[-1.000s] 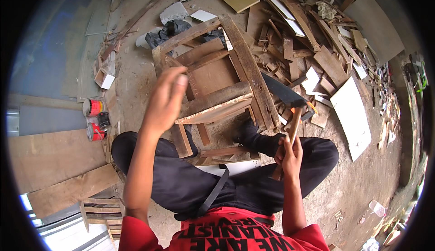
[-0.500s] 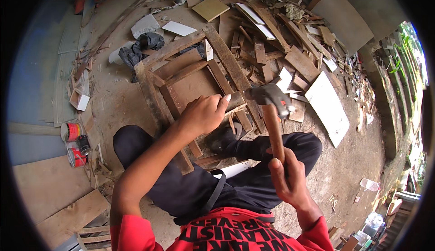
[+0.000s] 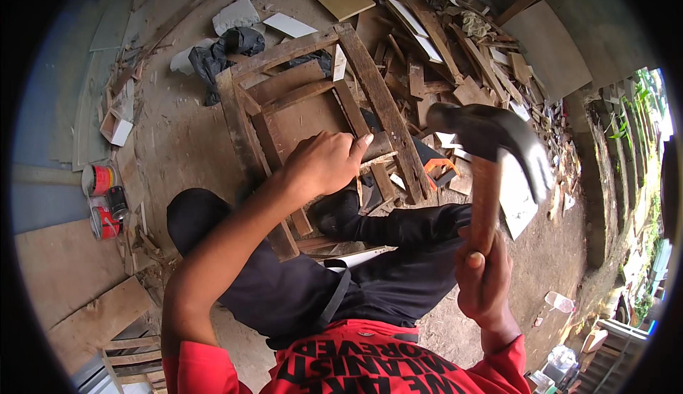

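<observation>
A worn wooden frame point(image 3: 380, 102) with crosspieces lies tilted between my legs. My left hand point(image 3: 324, 163) is closed round a short crosspiece point(image 3: 379, 146) at the frame's near right part, the thumb along its top. In my right hand point(image 3: 484, 280) I grip a claw hammer point(image 3: 486, 202) by its wooden handle. The dark hammer head is up close, right of the frame and apart from it, its claw blurred by motion. Under the frame's right rail shows an orange-and-black object point(image 3: 445, 167), partly hidden.
Scrap wood point(image 3: 455, 52) is heaped at the far right, with a white board point(image 3: 518, 205) beside it. A black plastic bag point(image 3: 213, 66) lies beyond the frame's left corner. Red cans point(image 3: 105, 219) stand at the left. A clear plastic container point(image 3: 559, 301) is on the floor at right.
The hammer has come up and to the right, away from the frame, uncovering the orange-and-black object. My left hand keeps its hold on the crosspiece. The whole view has turned slightly.
</observation>
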A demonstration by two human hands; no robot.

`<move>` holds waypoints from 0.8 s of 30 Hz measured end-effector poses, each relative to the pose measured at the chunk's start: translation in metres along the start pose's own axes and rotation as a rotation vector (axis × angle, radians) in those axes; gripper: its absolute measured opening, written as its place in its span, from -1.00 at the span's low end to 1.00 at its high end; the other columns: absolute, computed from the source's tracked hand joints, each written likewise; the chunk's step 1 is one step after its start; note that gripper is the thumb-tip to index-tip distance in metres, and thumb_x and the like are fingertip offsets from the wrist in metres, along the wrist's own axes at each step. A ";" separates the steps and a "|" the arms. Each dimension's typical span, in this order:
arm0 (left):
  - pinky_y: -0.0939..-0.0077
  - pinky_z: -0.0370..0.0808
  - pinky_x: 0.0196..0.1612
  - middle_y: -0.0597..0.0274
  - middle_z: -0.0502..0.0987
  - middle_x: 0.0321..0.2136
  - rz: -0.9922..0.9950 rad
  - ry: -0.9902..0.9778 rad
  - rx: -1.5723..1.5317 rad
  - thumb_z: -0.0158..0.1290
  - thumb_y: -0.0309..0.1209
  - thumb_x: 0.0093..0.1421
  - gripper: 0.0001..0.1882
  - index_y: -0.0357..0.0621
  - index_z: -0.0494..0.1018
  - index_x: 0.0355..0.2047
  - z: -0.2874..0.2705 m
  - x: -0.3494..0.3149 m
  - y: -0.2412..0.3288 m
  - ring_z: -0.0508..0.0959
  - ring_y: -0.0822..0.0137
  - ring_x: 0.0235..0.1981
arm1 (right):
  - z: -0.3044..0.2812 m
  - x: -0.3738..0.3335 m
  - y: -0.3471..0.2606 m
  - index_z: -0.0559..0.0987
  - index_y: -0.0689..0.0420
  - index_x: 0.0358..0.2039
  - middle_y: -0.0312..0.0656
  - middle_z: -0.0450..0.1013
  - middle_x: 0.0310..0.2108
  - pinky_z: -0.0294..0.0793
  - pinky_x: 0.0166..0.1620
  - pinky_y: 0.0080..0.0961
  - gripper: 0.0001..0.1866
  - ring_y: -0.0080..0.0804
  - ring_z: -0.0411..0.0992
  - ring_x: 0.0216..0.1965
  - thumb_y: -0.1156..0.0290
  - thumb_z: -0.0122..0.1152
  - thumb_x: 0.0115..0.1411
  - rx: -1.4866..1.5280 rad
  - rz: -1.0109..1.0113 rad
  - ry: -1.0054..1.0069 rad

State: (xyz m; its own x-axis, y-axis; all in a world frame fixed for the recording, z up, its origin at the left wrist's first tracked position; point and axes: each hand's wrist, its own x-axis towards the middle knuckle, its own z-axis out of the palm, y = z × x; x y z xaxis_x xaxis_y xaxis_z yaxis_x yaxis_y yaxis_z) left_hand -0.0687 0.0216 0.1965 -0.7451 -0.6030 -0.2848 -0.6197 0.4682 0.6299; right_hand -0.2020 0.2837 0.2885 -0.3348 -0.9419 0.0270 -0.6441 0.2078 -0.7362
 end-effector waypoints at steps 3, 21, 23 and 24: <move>-0.06 0.48 -0.10 -0.31 0.56 -0.33 -0.004 -0.041 0.003 -0.30 0.03 0.40 -0.34 -0.33 0.54 -0.40 -0.003 0.002 0.004 0.56 -0.29 -0.21 | 0.019 0.000 0.016 0.31 0.38 0.04 0.04 0.50 -0.42 0.50 -0.38 -0.24 -0.61 0.09 0.52 -0.49 0.29 -0.09 0.42 -0.060 -0.141 0.092; -0.03 0.43 -0.26 -0.33 0.46 -0.57 0.073 0.103 -0.011 -0.27 -0.02 0.43 -0.34 -0.39 0.44 -0.56 0.008 0.003 -0.002 0.51 -0.31 -0.41 | 0.023 0.004 0.014 0.34 0.32 -0.01 0.12 0.46 -0.45 0.44 -0.40 -0.23 -0.69 0.08 0.52 -0.47 0.34 -0.08 0.41 0.131 0.159 -0.086; -0.04 0.43 -0.28 -0.32 0.46 -0.59 0.071 0.109 -0.009 -0.26 -0.02 0.43 -0.34 -0.40 0.43 -0.56 0.009 0.006 -0.004 0.51 -0.31 -0.43 | 0.028 0.001 0.017 0.35 0.32 -0.01 0.12 0.46 -0.43 0.44 -0.40 -0.24 -0.70 0.06 0.52 -0.47 0.34 -0.09 0.41 0.139 0.044 0.023; -0.04 0.43 -0.27 -0.32 0.46 -0.59 0.062 0.098 -0.017 -0.26 -0.02 0.43 -0.34 -0.40 0.44 -0.55 0.009 0.006 -0.003 0.51 -0.32 -0.43 | 0.033 0.000 0.023 0.34 0.33 -0.01 0.10 0.45 -0.41 0.44 -0.39 -0.24 -0.70 0.05 0.51 -0.48 0.35 -0.09 0.41 0.111 0.044 0.020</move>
State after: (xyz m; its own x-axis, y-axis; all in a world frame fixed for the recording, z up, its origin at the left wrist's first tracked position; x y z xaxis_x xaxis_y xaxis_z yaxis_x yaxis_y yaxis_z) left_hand -0.0737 0.0226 0.1864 -0.7536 -0.6341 -0.1734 -0.5684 0.4960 0.6564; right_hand -0.1946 0.2798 0.2491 -0.3757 -0.9267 0.0060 -0.5486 0.2172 -0.8074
